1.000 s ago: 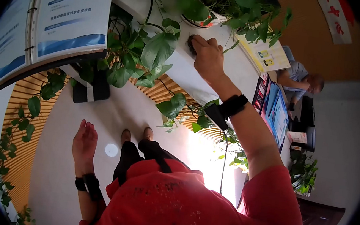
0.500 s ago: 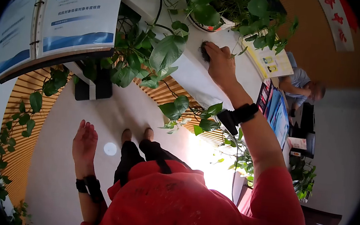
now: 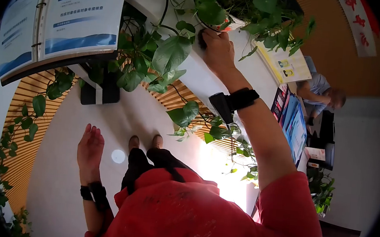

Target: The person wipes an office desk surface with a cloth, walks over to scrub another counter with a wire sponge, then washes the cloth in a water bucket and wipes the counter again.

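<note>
We list one dark pad [image 3: 202, 39], held down on the counter [image 3: 254, 75] by our right hand [image 3: 219, 50]; flowerpot [image 3: 232, 24] just beyond that hand. Our left hand [image 3: 91, 144]: fingers loosely extended, close together, above the floor [image 3: 115, 123]

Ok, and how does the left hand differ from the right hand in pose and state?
The right hand holds a dark item on the counter; the left hand looks empty. The right hand reaches over the counter; the left hand hangs above the floor. Both wear black wrist straps.

red shirt [image 3: 225, 222], black wristbands [image 3: 245, 99]
</note>
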The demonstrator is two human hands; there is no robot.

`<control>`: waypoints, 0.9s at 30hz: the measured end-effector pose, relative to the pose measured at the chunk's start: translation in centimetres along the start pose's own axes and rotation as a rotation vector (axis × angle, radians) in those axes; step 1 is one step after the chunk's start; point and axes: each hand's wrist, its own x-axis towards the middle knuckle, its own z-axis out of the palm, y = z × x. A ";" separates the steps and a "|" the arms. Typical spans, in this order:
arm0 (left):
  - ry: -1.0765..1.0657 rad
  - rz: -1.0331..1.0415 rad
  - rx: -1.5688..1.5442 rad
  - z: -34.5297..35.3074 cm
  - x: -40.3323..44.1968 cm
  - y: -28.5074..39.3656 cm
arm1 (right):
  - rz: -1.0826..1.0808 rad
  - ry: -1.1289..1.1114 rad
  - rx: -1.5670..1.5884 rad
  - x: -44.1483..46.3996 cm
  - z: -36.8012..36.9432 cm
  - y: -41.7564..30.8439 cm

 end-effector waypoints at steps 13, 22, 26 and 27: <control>0.046 -0.030 0.029 1.4 -0.6 -1.6 | 0.081 0.003 -0.054 -3.3 0.0 3.1; 0.097 -0.031 0.017 -0.7 -0.4 -2.4 | 0.025 -0.045 0.024 -4.1 -1.1 2.0; 0.041 -0.035 0.044 0.3 -0.1 -2.2 | 0.210 -0.105 -0.071 -2.2 -0.3 6.3; 0.046 -0.021 0.049 0.4 0.1 -2.1 | 0.168 -0.117 -0.102 -2.2 0.3 5.9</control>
